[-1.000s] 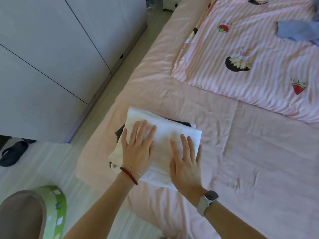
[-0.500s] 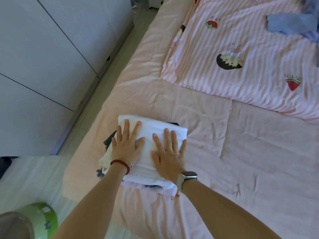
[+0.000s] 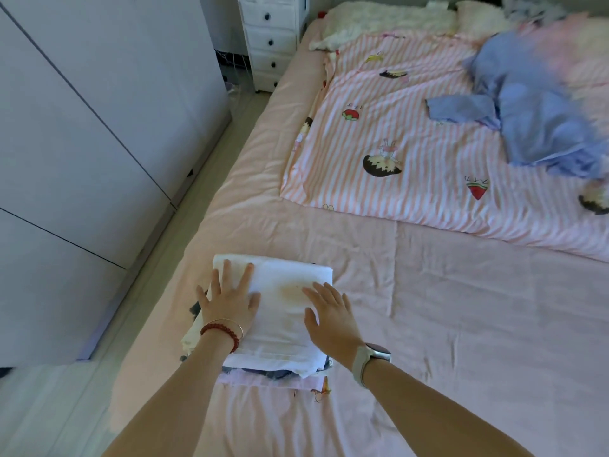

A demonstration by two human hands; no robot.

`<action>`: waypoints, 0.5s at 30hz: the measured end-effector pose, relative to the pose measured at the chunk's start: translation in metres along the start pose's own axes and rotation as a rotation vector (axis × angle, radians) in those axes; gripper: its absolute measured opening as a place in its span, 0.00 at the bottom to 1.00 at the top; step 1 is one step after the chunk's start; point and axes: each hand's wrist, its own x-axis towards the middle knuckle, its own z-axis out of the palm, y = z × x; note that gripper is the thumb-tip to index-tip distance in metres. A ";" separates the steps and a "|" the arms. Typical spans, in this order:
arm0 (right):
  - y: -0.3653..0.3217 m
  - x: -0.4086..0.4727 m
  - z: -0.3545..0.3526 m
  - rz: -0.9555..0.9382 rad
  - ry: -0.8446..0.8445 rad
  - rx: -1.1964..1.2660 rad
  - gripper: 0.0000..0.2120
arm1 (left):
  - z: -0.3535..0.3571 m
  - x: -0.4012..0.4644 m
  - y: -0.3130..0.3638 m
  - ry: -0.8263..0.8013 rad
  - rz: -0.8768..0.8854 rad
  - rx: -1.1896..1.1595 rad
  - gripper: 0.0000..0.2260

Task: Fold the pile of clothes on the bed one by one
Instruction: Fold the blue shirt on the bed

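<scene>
Your bed fills most of the view under a pale pink sheet, with a pink-striped quilt spread over its far half. On the quilt's right side lies a crumpled blue garment, unfolded and well apart from you. Beside the bed stand grey wardrobe doors and a white drawer unit. Near the bed's left edge sits your stack of folded clothes, topped by a folded white garment. Your left hand lies flat on the garment's left part, fingers spread. Your right hand rests on its right edge, fingers straight and relaxed.
</scene>
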 end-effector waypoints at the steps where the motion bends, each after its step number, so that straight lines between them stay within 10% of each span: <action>1: 0.001 -0.013 -0.002 0.026 0.031 0.021 0.21 | -0.004 -0.007 0.003 0.022 -0.004 -0.017 0.25; 15: 0.046 -0.255 -0.030 0.512 0.419 0.175 0.19 | 0.014 -0.200 0.103 0.086 0.429 -0.283 0.21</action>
